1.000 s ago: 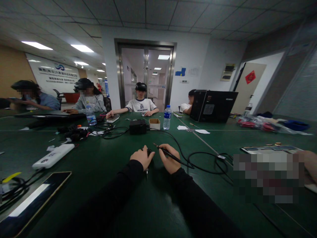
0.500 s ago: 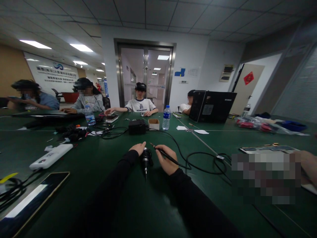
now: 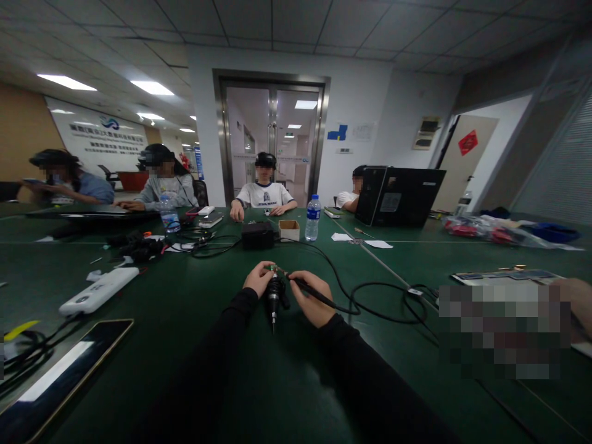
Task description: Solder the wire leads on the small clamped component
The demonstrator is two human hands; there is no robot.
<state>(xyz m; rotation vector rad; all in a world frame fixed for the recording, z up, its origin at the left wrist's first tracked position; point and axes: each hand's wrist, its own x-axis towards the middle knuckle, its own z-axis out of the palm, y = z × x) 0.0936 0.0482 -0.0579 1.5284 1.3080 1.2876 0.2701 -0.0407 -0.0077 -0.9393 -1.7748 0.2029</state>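
Observation:
My right hand [image 3: 317,299] is closed around a black soldering iron [image 3: 309,290], held like a pen with its thin tip pointing left. My left hand [image 3: 258,279] pinches a small green piece [image 3: 274,269] that looks like a tiny circuit board. The iron's tip is at or very near this piece; I cannot tell whether they touch. Just below, between my hands, lies a dark tool with a pointed metal tip [image 3: 274,303] facing me and black cable bundled about it.
A black box [image 3: 258,235], a small open carton [image 3: 289,230] and a water bottle [image 3: 313,219] stand ahead. The iron's cord [image 3: 388,316] loops to the right. A white power strip [image 3: 99,290] and a phone [image 3: 69,376] lie left. Co-workers sit around the green table.
My left hand now shows a green piece at its fingertips, close to the iron's tip. Across the table, a person's outstretched hand has drawn back toward their body.

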